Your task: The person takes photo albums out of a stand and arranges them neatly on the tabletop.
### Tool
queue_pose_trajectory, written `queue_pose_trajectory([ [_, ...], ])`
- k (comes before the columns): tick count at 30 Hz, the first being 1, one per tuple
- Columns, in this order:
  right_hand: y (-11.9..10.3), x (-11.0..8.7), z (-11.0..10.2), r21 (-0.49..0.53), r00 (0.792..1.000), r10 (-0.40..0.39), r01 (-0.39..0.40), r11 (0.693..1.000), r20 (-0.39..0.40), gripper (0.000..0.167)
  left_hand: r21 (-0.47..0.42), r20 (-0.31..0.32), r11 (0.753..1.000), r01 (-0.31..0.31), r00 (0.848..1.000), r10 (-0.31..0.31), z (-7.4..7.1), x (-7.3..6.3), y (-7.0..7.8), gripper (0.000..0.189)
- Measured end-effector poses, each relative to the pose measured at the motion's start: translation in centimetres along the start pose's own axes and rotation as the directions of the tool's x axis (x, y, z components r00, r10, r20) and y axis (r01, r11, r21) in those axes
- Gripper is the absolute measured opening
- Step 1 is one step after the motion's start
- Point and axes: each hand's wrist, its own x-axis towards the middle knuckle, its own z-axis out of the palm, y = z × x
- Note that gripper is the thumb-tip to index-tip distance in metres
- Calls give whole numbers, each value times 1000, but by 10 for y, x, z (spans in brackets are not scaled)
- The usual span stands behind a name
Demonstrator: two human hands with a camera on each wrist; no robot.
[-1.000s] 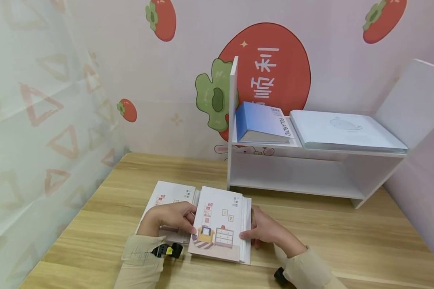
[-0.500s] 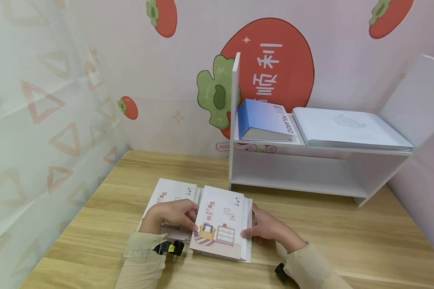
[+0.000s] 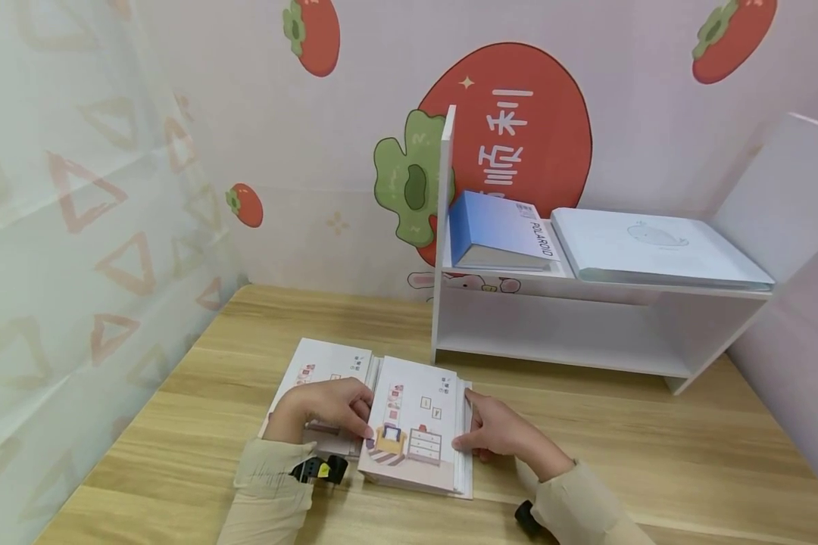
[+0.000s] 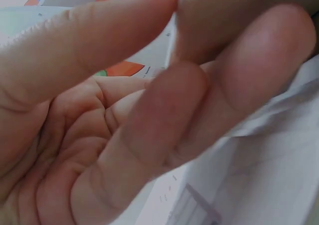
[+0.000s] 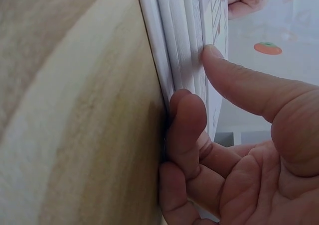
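A white illustrated book, printed with an armchair and a chest of drawers, lies on the table in the head view, its layers slightly offset at the right. My left hand holds its left edge, thumb tip on the cover's rim. Opposite, my right hand pinches the right edge. The right wrist view shows its thumb on the cover side and the fingers curled low against the layered edges. A matching second book lies to the left, partly under my left hand. In the left wrist view, curled fingers hide most of the contact.
Behind stands a white two-level shelf. On its upper level lie a blue POLAROID book and a large white whale-printed album. Wood tabletop extends to the right. A patterned curtain bounds the left side.
My right hand has shifted slightly left along the book's right edge. The book has moved only a little, and the left hand has stayed at its left edge. The head view has shifted slightly.
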Motion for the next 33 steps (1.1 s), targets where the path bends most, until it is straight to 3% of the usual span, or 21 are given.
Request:
queue_pose_trajectory([
  [8, 5, -3, -1, 19, 1000, -28, 28, 999, -15, 90, -44, -48, 999, 4, 999, -6, -1, -9, 4, 21],
  [13, 8, -7, -8, 29, 997, -68, 69, 997, -48, 72, -40, -132, 999, 11, 991, -16, -5, -20, 6, 37],
  [17, 8, -12, -17, 22, 984, -142, 145, 989, -104, 58, 53, -234, 998, -30, 971, 41, -10, -27, 9, 46],
  [23, 1, -22, -31, 44, 954, -192, 208, 977, -229, 47, 149, -339, 972, -180, 914, 221, -12, -32, 16, 48],
  [26, -4, -29, -39, 49, 921, -220, 248, 968, -322, 40, 180, -379, 953, -244, 877, 296, -10, -30, 22, 44],
  [30, -10, -36, -48, 40, 857, -222, 271, 962, -465, 30, 231, -461, 928, -293, 807, 370, -8, -27, 37, 38],
  [33, -14, -40, -55, 64, 808, -201, 283, 957, -554, 26, 218, -521, 913, -345, 750, 408, -6, -25, 52, 35],
])
